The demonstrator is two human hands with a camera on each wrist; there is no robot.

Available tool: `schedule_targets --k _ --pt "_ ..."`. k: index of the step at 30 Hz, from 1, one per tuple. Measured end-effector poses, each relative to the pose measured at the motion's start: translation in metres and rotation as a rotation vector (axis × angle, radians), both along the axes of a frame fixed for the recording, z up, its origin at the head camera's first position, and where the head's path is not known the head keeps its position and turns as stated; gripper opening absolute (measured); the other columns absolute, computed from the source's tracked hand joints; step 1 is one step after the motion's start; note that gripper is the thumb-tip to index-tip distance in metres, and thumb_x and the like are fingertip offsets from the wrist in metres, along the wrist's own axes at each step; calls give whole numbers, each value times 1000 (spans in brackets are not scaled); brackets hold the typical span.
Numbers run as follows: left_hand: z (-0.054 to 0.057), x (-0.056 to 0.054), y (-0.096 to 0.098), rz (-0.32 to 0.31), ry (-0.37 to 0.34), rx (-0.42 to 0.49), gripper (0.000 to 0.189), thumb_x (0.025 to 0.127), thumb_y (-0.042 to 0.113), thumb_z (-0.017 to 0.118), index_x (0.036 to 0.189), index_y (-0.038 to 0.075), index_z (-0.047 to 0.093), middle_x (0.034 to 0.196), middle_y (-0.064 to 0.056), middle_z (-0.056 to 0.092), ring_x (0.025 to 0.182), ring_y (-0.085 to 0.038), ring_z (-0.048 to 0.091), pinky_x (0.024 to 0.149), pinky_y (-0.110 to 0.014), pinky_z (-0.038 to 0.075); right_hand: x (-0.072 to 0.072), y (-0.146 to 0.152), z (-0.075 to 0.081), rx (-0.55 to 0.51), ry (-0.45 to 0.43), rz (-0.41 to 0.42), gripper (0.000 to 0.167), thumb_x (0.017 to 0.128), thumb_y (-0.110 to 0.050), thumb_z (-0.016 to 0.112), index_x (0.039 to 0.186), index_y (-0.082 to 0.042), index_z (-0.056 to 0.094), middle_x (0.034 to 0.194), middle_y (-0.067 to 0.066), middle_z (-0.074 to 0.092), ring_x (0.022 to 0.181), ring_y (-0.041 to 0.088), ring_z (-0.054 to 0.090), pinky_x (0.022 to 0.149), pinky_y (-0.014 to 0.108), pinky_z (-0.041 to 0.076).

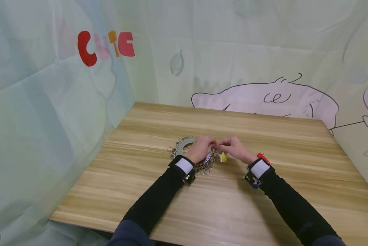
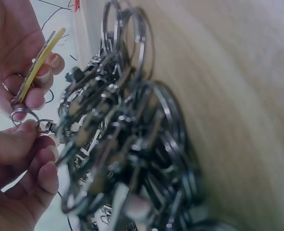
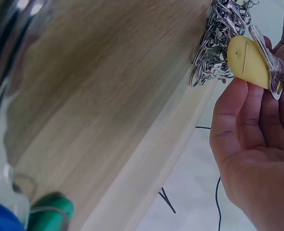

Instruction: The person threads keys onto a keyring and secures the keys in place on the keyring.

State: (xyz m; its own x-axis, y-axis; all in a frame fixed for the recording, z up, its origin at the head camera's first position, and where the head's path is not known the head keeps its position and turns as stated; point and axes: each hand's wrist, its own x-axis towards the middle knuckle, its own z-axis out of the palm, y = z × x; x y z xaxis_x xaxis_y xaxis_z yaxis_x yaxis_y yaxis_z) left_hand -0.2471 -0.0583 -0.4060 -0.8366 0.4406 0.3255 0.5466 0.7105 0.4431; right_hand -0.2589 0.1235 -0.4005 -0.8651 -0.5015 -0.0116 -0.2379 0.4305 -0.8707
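A round grey holder hung with many metal split rings and clasps stands on the table. My left hand is over its right side, and its thumb and finger pinch a small split ring joined to a clasp. Close beside it, my right hand pinches at the same ring, by a silver key and a yellow oval tag that hang at its fingertips. Whether the key is threaded on the ring is hidden by the fingers.
The wooden table is backed by a printed cloth. On my right wrist hang small coloured pieces, among them a red one, a blue one and a green one. Dark thin cords show beyond the table edge.
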Motion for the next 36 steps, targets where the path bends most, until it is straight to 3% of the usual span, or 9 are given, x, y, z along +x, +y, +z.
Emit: schedule_targets --k 6,10,13,18,24,36 --pt "2 2 2 6 -24 -7 14 92 5 59 94 7 73 92 -6 74 84 -18 68 77 -26 54 1 1 1 3 6 6 23 93 -11 59 107 5 69 96 21 73 76 14 65 66 29 54" --pt "2 1 6 16 0 -45 14 92 4 60 94 7 73 92 -6 74 84 -18 68 77 -27 54 2 1 1 20 30 -3 21 92 -12 61 103 3 70 94 19 73 70 9 60 62 26 50" --pt "2 1 8 31 1 -54 14 91 3 60 94 6 74 92 -6 74 84 -18 68 76 -27 54 2 2 -1 24 50 -17 20 91 -12 63 102 4 69 96 20 73 73 12 63 65 28 52" --pt "5 2 10 70 -31 -61 14 90 2 60 94 6 73 92 -7 73 84 -19 67 75 -28 53 4 -1 -1 1 95 -38 17 90 -5 63 101 8 63 99 26 71 84 29 70 71 42 57" --pt "7 0 11 101 -57 -58 14 89 2 60 91 6 73 89 -7 73 81 -18 66 73 -28 53 6 -4 1 -38 119 -39 13 90 2 60 98 11 56 98 31 69 88 41 69 69 43 57" --pt "8 -2 12 165 -128 16 13 88 5 63 88 6 76 86 -7 74 77 -18 65 69 -27 50 6 -4 -1 -37 187 -45 7 89 1 63 89 5 58 90 26 72 78 30 71 65 37 56"
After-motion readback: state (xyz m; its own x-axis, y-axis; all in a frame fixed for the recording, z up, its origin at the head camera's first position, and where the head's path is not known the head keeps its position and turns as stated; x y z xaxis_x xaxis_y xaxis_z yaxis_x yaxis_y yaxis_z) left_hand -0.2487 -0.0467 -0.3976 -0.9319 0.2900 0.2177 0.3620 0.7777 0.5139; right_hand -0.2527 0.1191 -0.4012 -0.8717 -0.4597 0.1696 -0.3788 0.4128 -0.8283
